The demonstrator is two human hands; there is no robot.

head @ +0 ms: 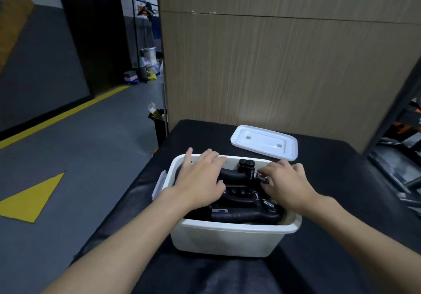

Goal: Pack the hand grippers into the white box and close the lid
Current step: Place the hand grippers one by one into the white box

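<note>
— So, where do the grippers (237,193) stand?

— As I judge it, they are nearly all packed. I see a black heap of them in the box (230,239), handles crossed, springs showing on the right side. One pair of round handle ends stands up at the far wall, about level with the rim. I see no loose ones on the table (330,202).

— And the lid?

— Not on yet. The lid (265,142) lies on the table just beyond the box, toward the right, apart from it. So closing is what is left, and perhaps some settling first, since that upright pair may foul the lid.

— What are my hands doing?

— My left hand (200,177) lies flat over the left part of the heap, fingers spread and reaching to the far rim; it presses or rests, and grasps nothing that I can see. My right hand (287,184) is over the right part, fingers curled down by a spring; whether they pinch it or only touch, I cannot tell.

— Anything around the box?

— Black table, a wood-grain panel behind it, grey floor with yellow marks to the left.
</note>
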